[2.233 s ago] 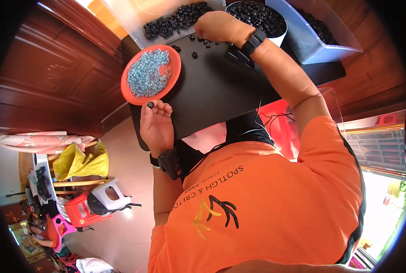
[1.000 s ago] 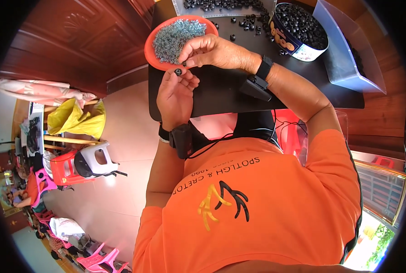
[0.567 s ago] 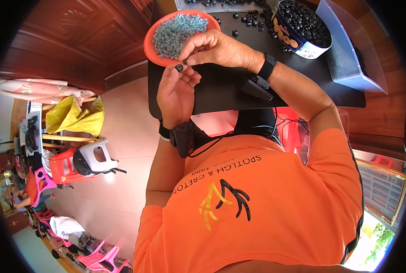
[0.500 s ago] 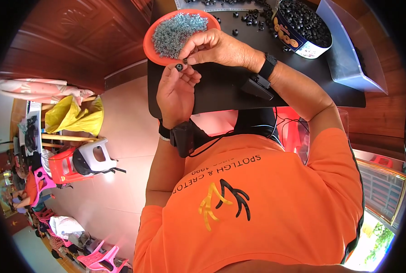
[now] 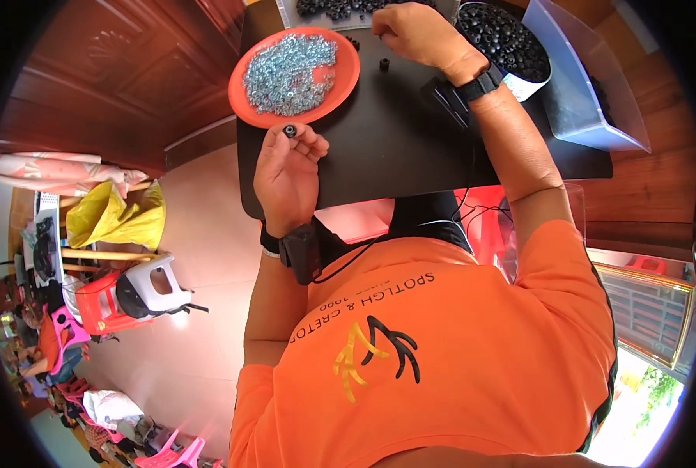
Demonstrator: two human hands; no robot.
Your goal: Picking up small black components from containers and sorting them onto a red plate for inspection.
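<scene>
A: What's furthest left?
B: An orange plate point(image 5: 236, 92) heaped with small shiny metal pieces point(image 5: 281, 74). They look light, hard and probably slippery; I'd lift one by its sides.
A: And the left hand point(image 5: 287, 183)?
B: On the plate's near side, palm up, pinching a black knob point(image 5: 289, 131) between thumb and fingertips.
A: How would that handle?
B: Light and stiff, I'd judge, and hard to break, but small and round enough to roll out of a slack pinch. Take it round the side, leaving the end with the ring uncovered.
A: Further right?
B: At the far side, a clear tray point(image 5: 332, 23) of similar knobs, then a loose knob point(image 5: 384, 65) on the black table point(image 5: 394, 148). The right hand point(image 5: 430, 39) is next, fingers bent; I can't tell whether it grips anything. Beyond are a full tub point(image 5: 525, 88) and a clear bin point(image 5: 586, 125).
</scene>
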